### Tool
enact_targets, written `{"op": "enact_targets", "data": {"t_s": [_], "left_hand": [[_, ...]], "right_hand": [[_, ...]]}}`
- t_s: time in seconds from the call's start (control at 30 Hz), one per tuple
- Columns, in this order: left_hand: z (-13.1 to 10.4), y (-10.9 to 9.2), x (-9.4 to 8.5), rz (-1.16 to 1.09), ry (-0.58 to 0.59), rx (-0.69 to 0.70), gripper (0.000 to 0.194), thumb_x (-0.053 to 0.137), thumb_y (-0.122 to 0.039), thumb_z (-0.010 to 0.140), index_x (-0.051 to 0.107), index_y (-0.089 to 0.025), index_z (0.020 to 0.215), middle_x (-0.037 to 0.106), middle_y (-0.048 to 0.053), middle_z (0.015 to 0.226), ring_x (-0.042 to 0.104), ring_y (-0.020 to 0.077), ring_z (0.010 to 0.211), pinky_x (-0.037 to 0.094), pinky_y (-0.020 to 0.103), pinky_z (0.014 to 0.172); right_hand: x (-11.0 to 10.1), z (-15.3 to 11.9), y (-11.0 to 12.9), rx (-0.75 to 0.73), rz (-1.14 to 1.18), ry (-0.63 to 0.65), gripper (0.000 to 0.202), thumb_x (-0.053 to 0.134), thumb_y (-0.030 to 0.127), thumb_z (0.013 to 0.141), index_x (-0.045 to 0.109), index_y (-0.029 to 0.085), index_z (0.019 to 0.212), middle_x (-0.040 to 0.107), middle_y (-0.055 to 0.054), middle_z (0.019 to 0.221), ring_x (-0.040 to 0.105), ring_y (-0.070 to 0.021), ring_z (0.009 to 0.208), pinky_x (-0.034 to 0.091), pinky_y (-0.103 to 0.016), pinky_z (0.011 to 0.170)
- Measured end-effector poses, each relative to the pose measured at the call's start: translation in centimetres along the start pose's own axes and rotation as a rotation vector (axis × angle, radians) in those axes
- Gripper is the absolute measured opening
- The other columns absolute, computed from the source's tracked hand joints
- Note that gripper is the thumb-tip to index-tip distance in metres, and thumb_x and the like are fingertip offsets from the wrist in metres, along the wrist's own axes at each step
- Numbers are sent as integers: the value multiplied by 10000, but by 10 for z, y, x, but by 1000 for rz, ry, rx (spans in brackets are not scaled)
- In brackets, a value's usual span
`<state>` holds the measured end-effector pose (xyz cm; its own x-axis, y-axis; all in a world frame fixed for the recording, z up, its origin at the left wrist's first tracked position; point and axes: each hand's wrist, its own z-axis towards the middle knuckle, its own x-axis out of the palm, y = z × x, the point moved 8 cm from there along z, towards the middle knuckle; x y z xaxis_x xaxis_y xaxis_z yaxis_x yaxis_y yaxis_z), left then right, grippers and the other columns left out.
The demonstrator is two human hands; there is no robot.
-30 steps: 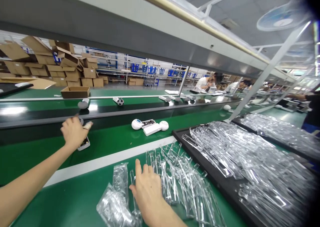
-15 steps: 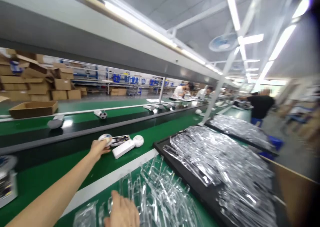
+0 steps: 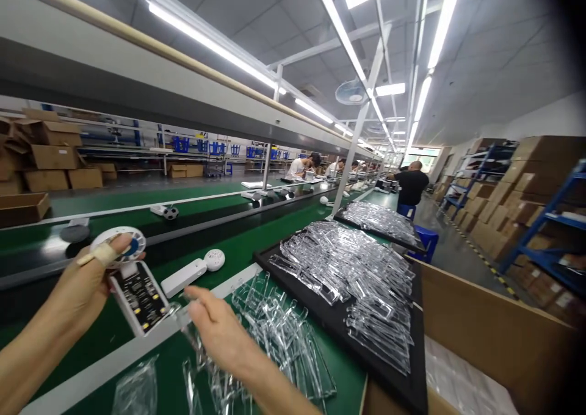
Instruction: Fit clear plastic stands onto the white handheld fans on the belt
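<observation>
My left hand [image 3: 91, 277] is closed around the round head of a white device [image 3: 143, 299], a tape or bandage wrapped on its thumb. The device's rectangular body lies open, showing a dark circuit board with small yellow parts. My right hand [image 3: 220, 329] pinches a clear plastic piece [image 3: 183, 320] close to the lower end of that body; whether the two touch is hard to tell. Under and beside my right hand spreads a loose pile of clear plastic frames [image 3: 279, 335]. Another white device with a round head [image 3: 187, 277] rests on the green bench behind.
A black tray [image 3: 315, 302] heaped with clear frames stands to the right, another tray [image 3: 379, 220] beyond it. A clear plastic bag [image 3: 135, 387] lies at the front. A dark conveyor [image 3: 220, 229] carries devices. An open carton [image 3: 485, 305] is at right; people sit farther off.
My left hand has picked up the open device from the bench and brought it nearer. My right hand has risen from the pile with a clear plastic piece. The view has turned right.
</observation>
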<state>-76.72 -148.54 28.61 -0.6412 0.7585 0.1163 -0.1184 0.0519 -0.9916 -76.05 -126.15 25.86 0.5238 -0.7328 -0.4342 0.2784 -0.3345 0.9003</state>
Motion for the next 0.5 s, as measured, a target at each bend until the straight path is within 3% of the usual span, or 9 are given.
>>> {"op": "enact_targets", "data": {"t_s": [0.07,0.13,0.27,0.5], "left_hand": [[-22,3,12,-189,65,-86,458,785,-415,526,630,-211,906,676,-15,808,642,194,745,483,251,580],[-39,3,19,-287,76,-94,475,799,-416,503,626,-167,869,653,4,764,618,168,694,470,240,585],[-54,10,29,-355,134,-119,503,792,-436,578,605,-149,947,632,25,817,586,143,713,451,235,621],[-61,11,14,-380,91,-106,547,778,-458,625,577,-165,1041,615,39,925,569,153,798,448,273,710]], "right_hand": [[-2,11,4,-5,-61,-54,662,459,555,867,365,188,1410,598,-43,908,585,-211,868,458,-377,815],[0,22,9,-32,-151,-137,645,559,492,816,421,139,1339,565,-15,818,575,-203,803,451,-366,796],[15,30,32,-156,-297,-232,380,568,359,822,568,177,1155,560,-63,990,572,-220,901,442,-357,812],[38,21,44,-194,-473,-330,436,501,362,888,537,187,1286,551,-120,1058,521,-295,1051,443,-418,875]]}}
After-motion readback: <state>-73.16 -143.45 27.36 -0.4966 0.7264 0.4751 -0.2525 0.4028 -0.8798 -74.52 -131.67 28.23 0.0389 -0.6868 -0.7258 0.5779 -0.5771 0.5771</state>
